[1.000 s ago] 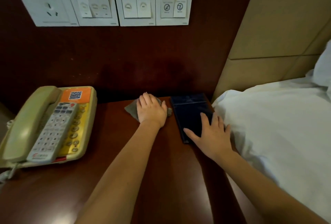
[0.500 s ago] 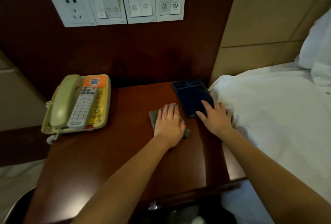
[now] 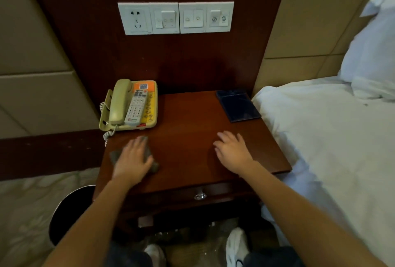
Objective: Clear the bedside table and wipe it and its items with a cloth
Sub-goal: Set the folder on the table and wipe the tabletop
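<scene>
The left hand (image 3: 133, 161) covers most of the grey cloth (image 3: 115, 156). Only blurred, crumpled scraps show around it, at about 9, 12 and 4 o'clock of the palm, so the cloth's full outline is hard to make out. From those scraps its long axis seems to run roughly from 9 to 4 o'clock, across the hand. The hand lies flat on it, fingers straight and close together, pointing toward 12 o'clock.

The cloth sits at about 8 o'clock on the bedside table (image 3: 188, 130), a smooth, glossy, reddish-brown wooden top. The right hand (image 3: 233, 151) is at about 4 o'clock, fingers loosely spread and holding nothing. Whether its fingertips touch the wood cannot be told.

At 10 o'clock stands a beige plastic telephone (image 3: 130, 106) with an orange label, its handset lying along the 12-to-6 line and its coiled cord hanging off the table's left edge. At 2 o'clock lies a flat, dark, shiny rectangular pad (image 3: 237, 105), whose markings are unreadable. A round metal drawer knob (image 3: 200, 196) shows below the front edge. Both forearms are cut off by the bottom of the view.
</scene>
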Tool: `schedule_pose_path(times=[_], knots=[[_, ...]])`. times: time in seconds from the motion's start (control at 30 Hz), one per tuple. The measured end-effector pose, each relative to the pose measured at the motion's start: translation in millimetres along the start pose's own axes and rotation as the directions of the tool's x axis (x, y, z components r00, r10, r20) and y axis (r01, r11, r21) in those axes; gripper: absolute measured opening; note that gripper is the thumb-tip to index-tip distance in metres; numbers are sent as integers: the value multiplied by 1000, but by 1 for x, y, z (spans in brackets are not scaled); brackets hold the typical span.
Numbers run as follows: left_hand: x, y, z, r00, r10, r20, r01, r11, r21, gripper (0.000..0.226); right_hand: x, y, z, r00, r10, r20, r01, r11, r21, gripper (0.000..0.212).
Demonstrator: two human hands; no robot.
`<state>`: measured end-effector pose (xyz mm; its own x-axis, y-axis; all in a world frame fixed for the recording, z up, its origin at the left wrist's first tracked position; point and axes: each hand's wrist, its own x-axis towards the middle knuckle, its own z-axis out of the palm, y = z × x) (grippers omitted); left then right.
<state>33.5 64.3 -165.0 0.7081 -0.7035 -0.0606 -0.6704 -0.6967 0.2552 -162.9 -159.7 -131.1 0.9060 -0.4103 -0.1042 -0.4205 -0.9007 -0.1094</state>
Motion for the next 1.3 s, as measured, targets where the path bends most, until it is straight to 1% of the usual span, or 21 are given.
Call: schedule_pose_path(times=[0.07,0.17,0.27,0.33,0.37,0.43,0.47,0.5,0.6,0.7,0.77,0.83,0.93,1.0,1.03,1.13,1.2,1.3], knots=[[-11,-24,-3,996,-90,-12,90,996,16,67,-8,-14,4,997,-47,53,47,999,14,38],[-14,-10,6,982,-188,-28,190,981,47,67,-22,-22,8,993,-96,62,95,995,24,38],[-14,21,13,975,-219,-34,221,971,89,67,-39,1,9,998,-64,-10,64,997,46,40],[-13,48,16,979,-203,-20,204,975,93,68,-52,32,13,992,41,-118,-27,993,115,41],[-12,65,20,984,-180,-20,181,980,89,68,-59,48,14,971,118,-208,-85,983,162,40],[-7,106,29,995,-93,-27,95,991,97,68,-71,79,13,886,292,-360,-190,937,294,40],[-4,131,35,999,-36,-28,39,994,106,67,-76,94,13,843,360,-398,-213,905,367,40],[1,158,42,999,25,-25,-22,993,115,67,-81,106,11,820,405,-404,-231,880,415,40],[14,244,62,980,197,26,-199,973,119,66,-91,127,5,790,435,-431,-213,855,473,41],[24,316,81,946,303,119,-314,946,87,68,-97,142,7,774,420,-474,-181,864,470,38],[27,345,90,917,361,170,-378,922,87,67,-98,152,7,759,436,-483,-201,863,463,33],[29,361,93,888,406,214,-432,898,89,65,-98,163,5,759,470,-450,-243,847,473,29],[34,358,90,835,496,238,-525,848,76,63,-88,168,3,771,518,-370,-318,817,481,30],[38,343,86,800,548,243,-573,819,40,62,-77,155,6,802,498,-329,-324,826,461,30],[40,331,83,798,555,234,-575,818,22,62,-71,145,8,820,473,-321,-320,845,428,31],[51,274,67,849,500,170,-505,863,-18,63,-56,112,19,897,313,-313,-233,935,267,43],[53,215,52,892,431,133,-433,901,-15,63,-40,79,24,964,166,-206,-138,980,140,44],[38,120,28,947,312,82,-312,950,-7,63,-7,13,24,995,2,-97,5,997,73,43]])
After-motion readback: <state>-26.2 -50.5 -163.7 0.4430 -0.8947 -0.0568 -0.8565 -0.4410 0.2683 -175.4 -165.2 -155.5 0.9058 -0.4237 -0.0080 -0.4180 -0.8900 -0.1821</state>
